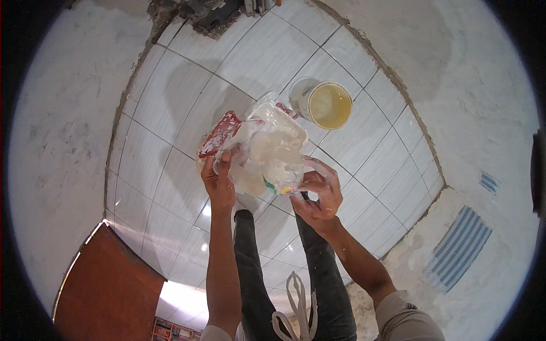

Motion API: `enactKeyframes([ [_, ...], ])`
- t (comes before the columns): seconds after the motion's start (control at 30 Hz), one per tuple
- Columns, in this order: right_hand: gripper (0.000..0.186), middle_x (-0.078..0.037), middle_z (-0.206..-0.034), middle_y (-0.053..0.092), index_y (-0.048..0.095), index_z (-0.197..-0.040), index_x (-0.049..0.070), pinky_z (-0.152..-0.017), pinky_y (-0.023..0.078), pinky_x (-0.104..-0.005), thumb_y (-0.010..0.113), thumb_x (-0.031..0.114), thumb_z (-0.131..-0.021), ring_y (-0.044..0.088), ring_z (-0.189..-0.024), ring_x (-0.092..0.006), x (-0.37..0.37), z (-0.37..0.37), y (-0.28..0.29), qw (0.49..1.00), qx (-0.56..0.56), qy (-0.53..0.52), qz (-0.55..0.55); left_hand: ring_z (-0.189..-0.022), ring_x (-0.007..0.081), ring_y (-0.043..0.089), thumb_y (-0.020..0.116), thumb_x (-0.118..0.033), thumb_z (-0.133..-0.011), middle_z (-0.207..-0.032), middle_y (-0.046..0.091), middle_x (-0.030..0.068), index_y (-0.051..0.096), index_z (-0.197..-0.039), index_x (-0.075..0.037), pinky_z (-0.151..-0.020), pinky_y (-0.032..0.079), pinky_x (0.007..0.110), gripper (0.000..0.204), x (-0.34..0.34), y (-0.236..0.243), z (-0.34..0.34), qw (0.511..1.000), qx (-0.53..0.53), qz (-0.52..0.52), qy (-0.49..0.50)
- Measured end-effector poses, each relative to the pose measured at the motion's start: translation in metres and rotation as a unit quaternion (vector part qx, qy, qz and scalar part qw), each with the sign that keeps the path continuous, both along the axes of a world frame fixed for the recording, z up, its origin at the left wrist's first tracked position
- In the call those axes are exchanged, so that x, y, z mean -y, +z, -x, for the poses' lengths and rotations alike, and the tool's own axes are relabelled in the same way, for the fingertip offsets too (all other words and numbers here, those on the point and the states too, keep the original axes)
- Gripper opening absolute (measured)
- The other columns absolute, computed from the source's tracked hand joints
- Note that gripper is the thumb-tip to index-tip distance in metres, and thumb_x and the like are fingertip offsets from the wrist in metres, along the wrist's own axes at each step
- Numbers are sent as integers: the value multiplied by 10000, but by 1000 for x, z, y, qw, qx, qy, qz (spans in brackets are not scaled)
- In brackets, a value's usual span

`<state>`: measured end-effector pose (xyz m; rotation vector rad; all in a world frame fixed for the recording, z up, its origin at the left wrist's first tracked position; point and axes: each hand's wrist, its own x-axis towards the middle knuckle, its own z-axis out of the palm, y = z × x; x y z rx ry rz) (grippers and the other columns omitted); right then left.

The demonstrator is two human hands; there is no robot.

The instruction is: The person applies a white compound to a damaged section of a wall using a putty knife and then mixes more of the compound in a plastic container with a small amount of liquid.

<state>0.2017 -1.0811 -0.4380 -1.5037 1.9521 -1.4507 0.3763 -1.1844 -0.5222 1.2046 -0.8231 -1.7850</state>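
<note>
A crumpled mass of plastic smeared with white paste (pixel 267 150) is held between my two hands, with a white plastic tray or tub edge (pixel 278 116) behind it. My left hand (pixel 219 182) grips its left side, just below a red flat piece (pixel 219 133) streaked with white. At the lower right, my right hand (pixel 318 193) has thumb and fingers curled on the plastic, near a small green and coloured printed patch (pixel 272 184). Both hands have white residue on them. What lies inside the mass is unclear.
A bucket (pixel 330 105) with a yellowish inside stands at right on the tiled floor (pixel 369 159). Dark rubble or equipment (pixel 210 17) lies at the top edge. Pale rough walls (pixel 62 113) surround the floor, with striped cloth patches (pixel 458 247) at right. A brown door panel (pixel 105 284) is at lower left.
</note>
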Motion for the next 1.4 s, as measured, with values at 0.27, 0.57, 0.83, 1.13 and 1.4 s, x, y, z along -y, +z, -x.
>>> enactKeyframes([
  [0.27, 226, -246, -1303, 432, 498, -924, 1, -849, 535, -398, 685, -17, -799, 564, -1120, -270, -7, 22, -13, 972, 167, -132, 99, -1012, 86, 549, 595, -87, -935, -1130, 610, 28, 603, -1155, 5, -932, 416, 251, 239, -6, -1, -5, 1000, 9, -22, 14],
  [0.57, 253, -189, -1120, 569, 465, -955, 23, -619, 569, -323, 682, -19, -834, 639, -813, -213, -31, 119, -164, 859, 342, -377, -61, -938, 72, 556, 628, -142, -927, -1048, 641, 7, 620, -1120, 0, -859, 424, 243, 240, 0, 16, -12, 999, 30, -17, 21],
  [0.83, 336, -149, -807, 651, 559, -924, 8, -620, 544, -320, 814, 98, -726, 643, -716, -186, -66, 232, -318, 856, 64, -439, -265, -955, 91, 586, 617, -108, -927, -1047, 655, 26, 622, -1106, -10, -879, 446, 252, 204, -2, 5, -7, 998, 33, -40, 31],
  [1.13, 401, -195, -862, 648, 651, -896, 37, -787, 517, -431, 857, 240, -618, 618, -884, -381, -42, 200, -325, 836, -71, -370, -398, -989, 124, 605, 594, -44, -919, -1085, 647, 51, 609, -1105, -17, -894, 472, 290, 188, -12, 8, 1, 998, 19, -54, 31],
  [1.4, 332, -150, -862, 689, 657, -873, 28, -704, 558, -373, 846, 180, -646, 691, -850, -247, -25, 160, -370, 852, 86, -276, -437, -1019, 193, 618, 573, -100, -937, -1134, 619, 92, 517, -1194, -21, -907, 520, 367, 275, 3, 13, 25, 999, 50, -17, 8],
])
